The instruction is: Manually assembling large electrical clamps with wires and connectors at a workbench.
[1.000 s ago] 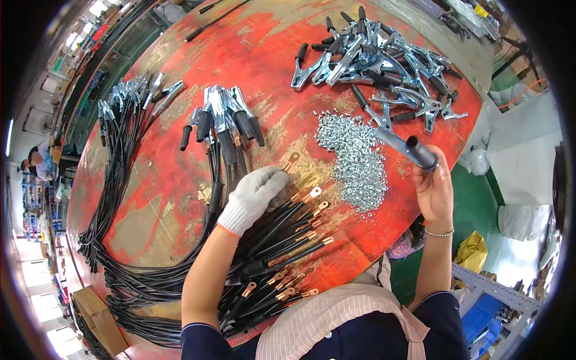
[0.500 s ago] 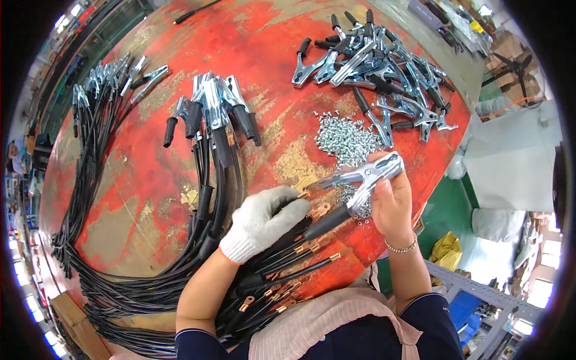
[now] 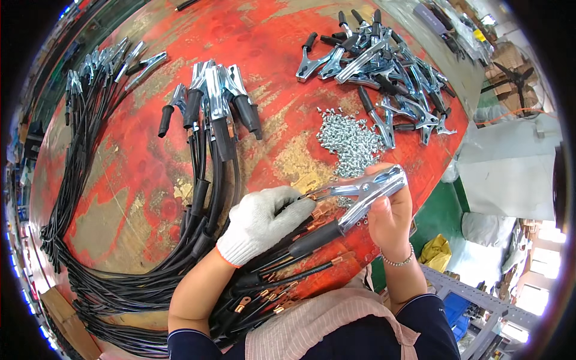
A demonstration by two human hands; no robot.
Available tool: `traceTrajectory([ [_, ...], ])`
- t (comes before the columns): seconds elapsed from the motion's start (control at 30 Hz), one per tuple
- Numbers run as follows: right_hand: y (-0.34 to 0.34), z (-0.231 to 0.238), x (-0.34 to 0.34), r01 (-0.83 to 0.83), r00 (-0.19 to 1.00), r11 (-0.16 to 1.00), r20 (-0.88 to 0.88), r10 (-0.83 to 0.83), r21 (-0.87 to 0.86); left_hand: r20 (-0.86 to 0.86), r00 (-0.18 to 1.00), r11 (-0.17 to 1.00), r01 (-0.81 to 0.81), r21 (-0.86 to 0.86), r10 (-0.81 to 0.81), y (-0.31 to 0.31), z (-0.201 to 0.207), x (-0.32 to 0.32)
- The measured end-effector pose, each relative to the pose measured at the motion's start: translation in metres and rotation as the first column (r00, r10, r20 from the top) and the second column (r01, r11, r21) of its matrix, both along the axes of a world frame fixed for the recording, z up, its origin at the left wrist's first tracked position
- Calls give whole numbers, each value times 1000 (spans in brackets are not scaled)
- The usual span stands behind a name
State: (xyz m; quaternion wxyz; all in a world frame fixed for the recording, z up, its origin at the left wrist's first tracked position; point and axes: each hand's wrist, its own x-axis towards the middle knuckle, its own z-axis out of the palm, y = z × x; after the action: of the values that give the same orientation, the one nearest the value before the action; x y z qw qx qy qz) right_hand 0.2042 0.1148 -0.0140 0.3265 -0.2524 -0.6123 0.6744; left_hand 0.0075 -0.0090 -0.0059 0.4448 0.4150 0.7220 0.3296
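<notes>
1. I have the bare right hand (image 3: pixel 390 219) grasping a silver metal spring clamp with a black tubular sleeve (image 3: pixel 359 210), thumb in front, fingers behind its jaw end
2. The clamp's long axis runs diagonally on my feed: jaws toward the upper right, sleeved handle toward the lower left
3. Its other arm points left and reaches the gloved fingertips
4. My white knit-gloved left hand (image 3: pixel 255 219) has thumb and forefinger pinched on a small copper lug (image 3: pixel 307 197), mostly hidden from me
5. I see the clamp held above the worn red table (image 3: pixel 252 39), nearer me than the heap of small silver fasteners (image 3: pixel 351 141)
6. A sheaf of black cables (image 3: pixel 132 282) passes under the left forearm
</notes>
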Motion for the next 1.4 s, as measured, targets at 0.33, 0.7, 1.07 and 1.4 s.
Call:
traceTrajectory([
  [0.33,7,4,0,-62,998,997,-36,60,-49,-21,997,956,73,285,-70,5,4,4],
  [0.7,118,-24,-89,-344,760,527,560,-329,777,565,787,939,-340,59,249,16,-25,-8],
  [1.07,115,-26,-102,-283,805,741,571,-162,609,244,964,972,-152,178,106,8,-5,-9],
  [1.4,41,-6,-42,-224,936,972,293,196,64,52,996,955,52,293,-71,4,-8,-5],
])
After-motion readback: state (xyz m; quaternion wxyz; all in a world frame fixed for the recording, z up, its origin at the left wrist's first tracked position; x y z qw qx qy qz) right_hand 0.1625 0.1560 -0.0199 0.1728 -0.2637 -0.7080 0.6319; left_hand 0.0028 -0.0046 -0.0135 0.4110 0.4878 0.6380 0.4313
